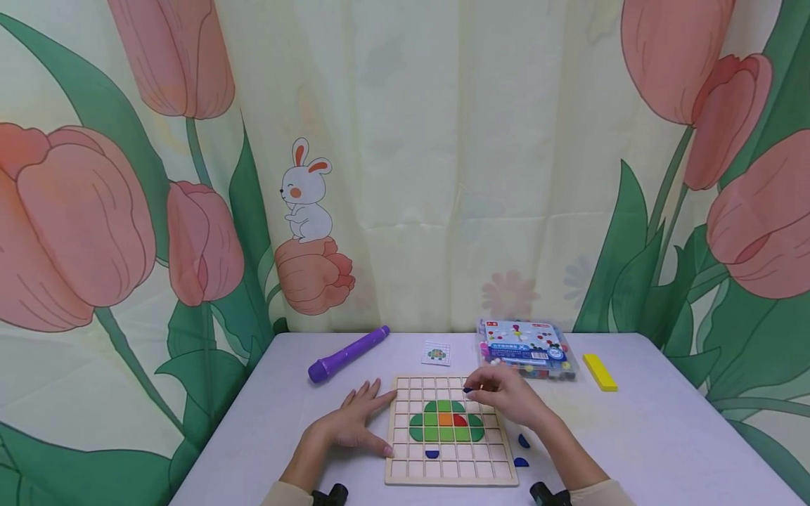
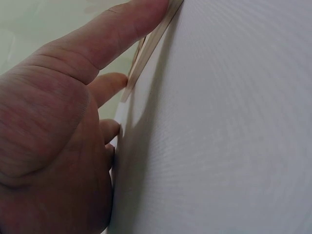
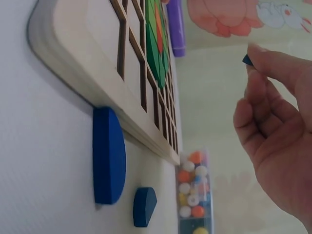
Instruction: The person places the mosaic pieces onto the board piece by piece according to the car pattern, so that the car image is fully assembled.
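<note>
A wooden grid board [image 1: 452,482] lies on the white table, bearing a flower-like pattern of green pieces [image 1: 444,433] with an orange square [image 1: 446,419] and a red piece [image 1: 460,421] in the middle. A blue half-round piece [image 1: 432,454] sits in a lower cell. My left hand [image 1: 350,422] spreads along the board's left side, thumb and index finger touching its edge. Above the upper right cells, my right hand [image 1: 506,393] pinches a small blue piece [image 3: 247,60] between thumb and index finger. Two blue half-round pieces [image 3: 108,156] lie beside the board's right edge.
A purple microphone [image 1: 348,355] lies at the back left. Behind the board is a small pattern card [image 1: 436,354]. A clear box of colourful beads [image 1: 528,349] stands at the back right, with a yellow block [image 1: 600,372] to its right. A tulip-printed curtain hangs behind the table.
</note>
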The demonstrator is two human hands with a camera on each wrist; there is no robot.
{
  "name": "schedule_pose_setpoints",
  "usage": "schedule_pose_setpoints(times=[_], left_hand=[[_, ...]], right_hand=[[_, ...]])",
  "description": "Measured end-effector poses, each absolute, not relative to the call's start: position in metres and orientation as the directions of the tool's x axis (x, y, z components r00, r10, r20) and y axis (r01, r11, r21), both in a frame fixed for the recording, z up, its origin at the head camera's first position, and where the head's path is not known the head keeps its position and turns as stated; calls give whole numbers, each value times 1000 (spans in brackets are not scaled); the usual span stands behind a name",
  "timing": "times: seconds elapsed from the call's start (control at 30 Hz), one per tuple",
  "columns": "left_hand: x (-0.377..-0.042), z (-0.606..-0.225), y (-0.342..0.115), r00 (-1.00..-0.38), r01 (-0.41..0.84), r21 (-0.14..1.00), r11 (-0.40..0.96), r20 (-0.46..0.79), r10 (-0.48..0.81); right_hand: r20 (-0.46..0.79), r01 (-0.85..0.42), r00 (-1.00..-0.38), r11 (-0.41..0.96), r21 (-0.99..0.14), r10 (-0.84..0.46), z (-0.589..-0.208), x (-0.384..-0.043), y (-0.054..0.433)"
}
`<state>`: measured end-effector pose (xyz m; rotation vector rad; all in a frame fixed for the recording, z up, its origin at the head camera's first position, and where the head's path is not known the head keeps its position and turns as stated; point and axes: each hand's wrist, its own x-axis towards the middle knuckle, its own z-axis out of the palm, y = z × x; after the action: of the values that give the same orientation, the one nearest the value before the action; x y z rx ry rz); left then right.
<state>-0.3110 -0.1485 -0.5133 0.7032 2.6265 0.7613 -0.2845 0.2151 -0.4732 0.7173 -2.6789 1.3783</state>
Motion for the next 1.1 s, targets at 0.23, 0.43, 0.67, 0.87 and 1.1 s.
schedule_pose_setpoints(times=[0.23,0.43,0.67,0.87,1.1], left_hand=[[-311,-513,-148,-829,369,565,738,-159,536],[-311,-514,-148,-830,364,561,743,-166,532],[-312,-516,-149,-828,377,552,744,-159,537],[-312,-515,-149,-828,378,552,743,-157,538],[-310,-513,-148,-830,366,561,743,-165,533]], right_hand=[[283,-423,-899,493,-760,-333,-475,-283,206],[233,-399,-901,491,-774,-364,-476,-282,197],[164,-365,-900,493,-790,-403,-477,-279,182],[138,-361,-891,489,-794,-432,-479,-277,172],[139,-409,-857,491,-769,-497,-480,-275,163]])
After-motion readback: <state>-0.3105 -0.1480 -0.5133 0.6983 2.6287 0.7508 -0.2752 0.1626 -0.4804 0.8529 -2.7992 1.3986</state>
